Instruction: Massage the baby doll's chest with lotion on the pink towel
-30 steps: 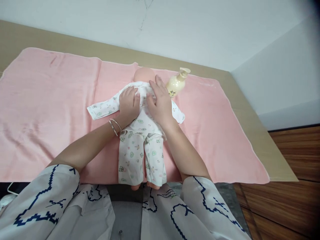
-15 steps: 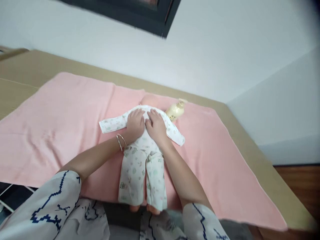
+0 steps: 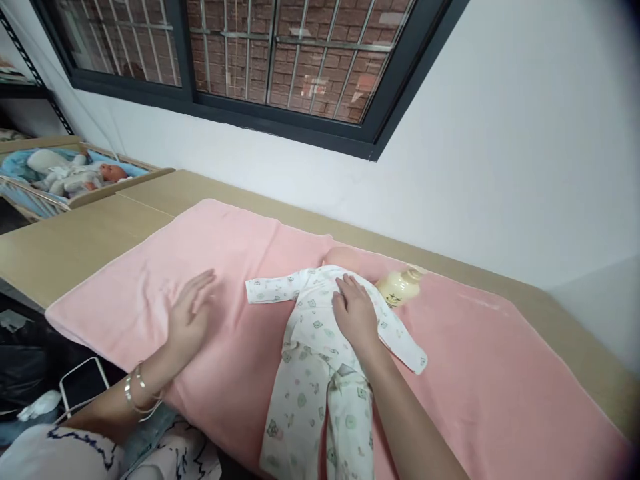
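Observation:
A baby doll in a white printed top and trousers lies on a pink blanket, its back apparently upward and its arms spread. Only the top of its bald head shows past the collar. My right hand rests on the doll's upper back, fingers stretched out. Off to the left, my left hand is raised over the blanket, apart from the doll, fingers extended and holding nothing. A pale yellow pump bottle lies on its side by the doll's right-hand shoulder.
The blanket covers much of a wooden table set against a white wall below a barred window. Another doll lies in a crib at the far left. A white-framed item and dark bags are below the table's left edge.
My left hand has lifted off the doll's back and moved left. My right hand stays on the back. The view has tilted up and turned left, showing more window and the crib.

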Motion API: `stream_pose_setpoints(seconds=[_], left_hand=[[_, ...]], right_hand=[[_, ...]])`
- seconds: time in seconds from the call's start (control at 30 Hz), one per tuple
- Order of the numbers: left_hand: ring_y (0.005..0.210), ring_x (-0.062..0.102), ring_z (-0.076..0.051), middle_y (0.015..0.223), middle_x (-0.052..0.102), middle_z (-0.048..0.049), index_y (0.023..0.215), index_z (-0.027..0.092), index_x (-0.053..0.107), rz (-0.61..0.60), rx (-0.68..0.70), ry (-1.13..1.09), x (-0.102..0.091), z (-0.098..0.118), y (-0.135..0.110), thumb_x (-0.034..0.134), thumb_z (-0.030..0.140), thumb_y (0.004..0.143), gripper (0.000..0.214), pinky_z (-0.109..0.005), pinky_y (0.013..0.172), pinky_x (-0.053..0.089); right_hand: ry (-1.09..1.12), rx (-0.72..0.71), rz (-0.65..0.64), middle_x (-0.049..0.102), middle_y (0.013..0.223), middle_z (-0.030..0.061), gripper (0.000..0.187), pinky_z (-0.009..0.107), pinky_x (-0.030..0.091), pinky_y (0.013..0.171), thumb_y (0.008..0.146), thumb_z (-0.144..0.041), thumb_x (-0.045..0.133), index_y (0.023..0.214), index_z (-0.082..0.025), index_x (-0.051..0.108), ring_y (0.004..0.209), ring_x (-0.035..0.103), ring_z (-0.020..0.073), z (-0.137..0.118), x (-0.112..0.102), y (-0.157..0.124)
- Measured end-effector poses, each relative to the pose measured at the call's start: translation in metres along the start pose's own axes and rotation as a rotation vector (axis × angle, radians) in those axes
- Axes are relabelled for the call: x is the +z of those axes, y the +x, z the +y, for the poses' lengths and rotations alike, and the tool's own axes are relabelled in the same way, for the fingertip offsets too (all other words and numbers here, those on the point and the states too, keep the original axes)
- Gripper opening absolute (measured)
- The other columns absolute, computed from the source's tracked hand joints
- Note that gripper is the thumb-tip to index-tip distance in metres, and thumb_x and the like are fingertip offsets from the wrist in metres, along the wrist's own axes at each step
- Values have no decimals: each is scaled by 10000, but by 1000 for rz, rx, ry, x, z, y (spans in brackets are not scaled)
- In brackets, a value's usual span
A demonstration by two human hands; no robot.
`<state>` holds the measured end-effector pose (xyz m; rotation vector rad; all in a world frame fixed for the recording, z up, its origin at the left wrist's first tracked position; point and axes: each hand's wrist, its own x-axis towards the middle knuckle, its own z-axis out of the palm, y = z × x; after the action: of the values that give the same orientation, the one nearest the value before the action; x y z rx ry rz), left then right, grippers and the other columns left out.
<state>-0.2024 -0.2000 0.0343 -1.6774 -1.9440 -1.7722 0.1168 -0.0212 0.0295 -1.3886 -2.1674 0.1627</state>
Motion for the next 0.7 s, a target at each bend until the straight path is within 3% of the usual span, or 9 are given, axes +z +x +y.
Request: stream_pose_setpoints(seconds=[0.1, 0.17, 0.27, 0.33, 0.47, 0.7], left_hand=[[1276, 616, -269, 1286, 695, -51, 1198, 251, 679, 162, -169, 32, -37, -13, -9, 596, 364, 903, 326, -478, 1170, 458], [1192, 666, -261, 1203, 732, -41, 1128, 259, 710, 103, -228, 7, -42, -14, -25, 590, 391, 888, 299, -441, 1108, 516], [1050, 727, -237, 1082, 770, -37, 1018, 258, 756, -143, -253, -129, -23, -6, -50, 583, 393, 877, 260, -356, 943, 611], [1015, 740, -233, 1059, 775, -47, 991, 250, 765, -226, -303, -214, -7, 3, -61, 573, 408, 876, 273, -331, 881, 629], [991, 750, -260, 1035, 780, -74, 968, 227, 760, -240, -418, -289, 11, 9, -67, 576, 453, 825, 324, -353, 831, 640], [989, 734, -283, 1019, 778, -72, 970, 225, 738, -302, -425, -239, 18, -13, -73, 544, 428, 800, 328, -448, 893, 603]], right_hand=[[10, 3, 0, 513, 1526, 196, 515, 555, 298, 1253, 959, -277, 388, 1370, -68, 616, 1469, 426, 350, 0, 0, 0], [15, 2, 4, 515, 1525, 195, 518, 552, 309, 1248, 957, -281, 389, 1371, -68, 616, 1466, 429, 348, 1, 1, 1], [24, 4, 16, 525, 1518, 187, 516, 543, 321, 1244, 954, -286, 394, 1363, -75, 625, 1458, 442, 338, 0, 2, 1], [38, 23, 35, 533, 1515, 171, 510, 534, 331, 1241, 950, -290, 399, 1355, -89, 634, 1456, 448, 328, -1, 3, 0], [66, 51, 87, 552, 1505, 143, 502, 525, 339, 1237, 956, -302, 386, 1346, -122, 645, 1455, 455, 305, -4, 6, -3], [69, 39, 154, 590, 1467, 142, 488, 505, 360, 1225, 935, -276, 400, 1310, -115, 668, 1427, 497, 287, -4, 11, -5]])
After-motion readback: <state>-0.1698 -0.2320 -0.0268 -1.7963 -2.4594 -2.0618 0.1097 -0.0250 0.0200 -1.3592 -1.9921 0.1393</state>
